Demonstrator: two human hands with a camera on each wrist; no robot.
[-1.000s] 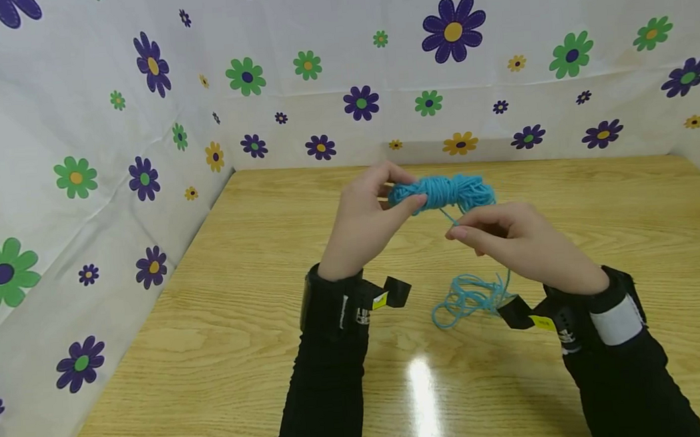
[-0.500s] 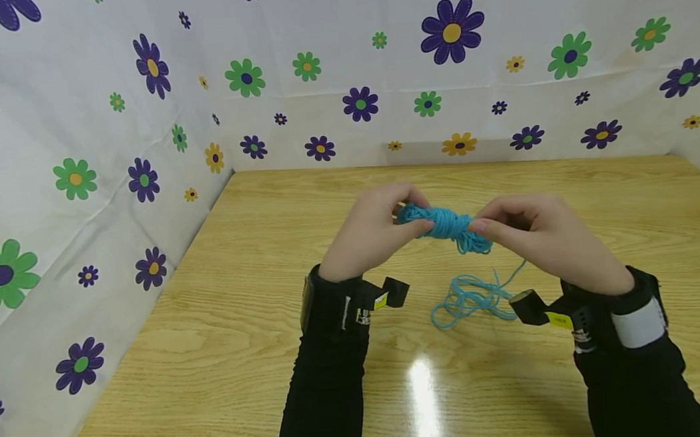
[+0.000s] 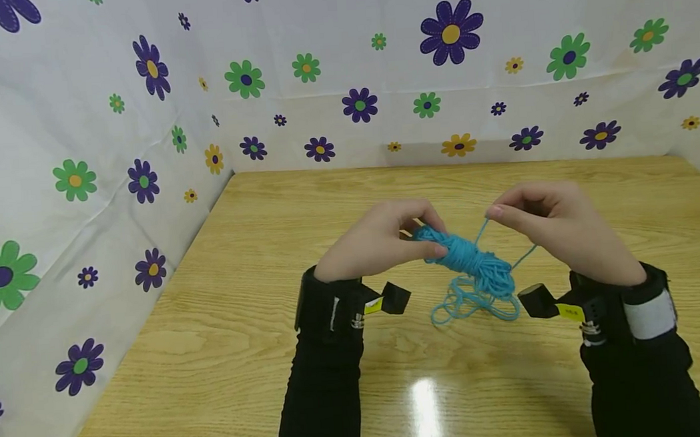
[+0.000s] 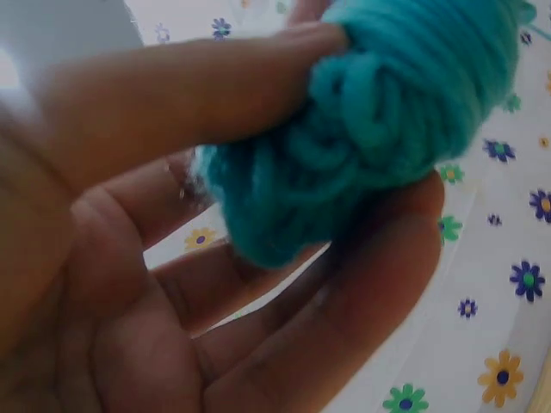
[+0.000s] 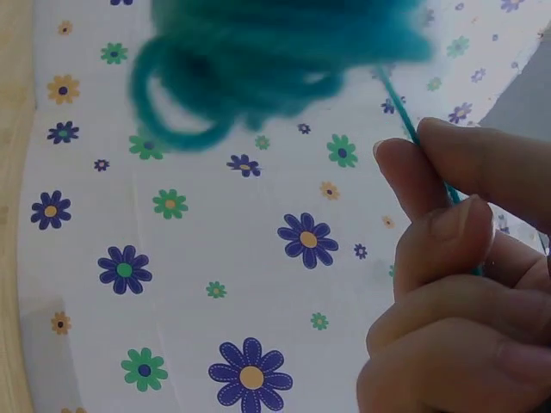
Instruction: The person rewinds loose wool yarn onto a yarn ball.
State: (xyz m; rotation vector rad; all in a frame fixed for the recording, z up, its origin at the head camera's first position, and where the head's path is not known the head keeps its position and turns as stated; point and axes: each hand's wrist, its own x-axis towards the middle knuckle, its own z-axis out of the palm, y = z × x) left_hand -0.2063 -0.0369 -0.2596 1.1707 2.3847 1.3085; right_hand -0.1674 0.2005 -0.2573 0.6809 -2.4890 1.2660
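A bundle of blue yarn (image 3: 463, 255), wound round its middle with loops showing at its ends, hangs tilted above the table. My left hand (image 3: 387, 239) grips its left end between thumb and fingers; in the left wrist view the thumb (image 4: 215, 86) presses against the loops. My right hand (image 3: 551, 223) pinches a single strand of yarn (image 5: 400, 107) that runs taut up from the bundle's middle. From under the right hand the strand trails back down towards a loose pile of yarn (image 3: 451, 306) on the table, partly hidden behind the bundle.
The wooden table (image 3: 226, 360) carries a bright light reflection near its front. A white cloth with printed flowers (image 3: 314, 20) stands behind it and along the left side. Each wrist wears a black strap with a small camera (image 3: 397, 298).
My left hand has lowered the bundle towards me and tilted its right end down. My right hand has moved right, round over the bundle, drawing the strand to its far side.
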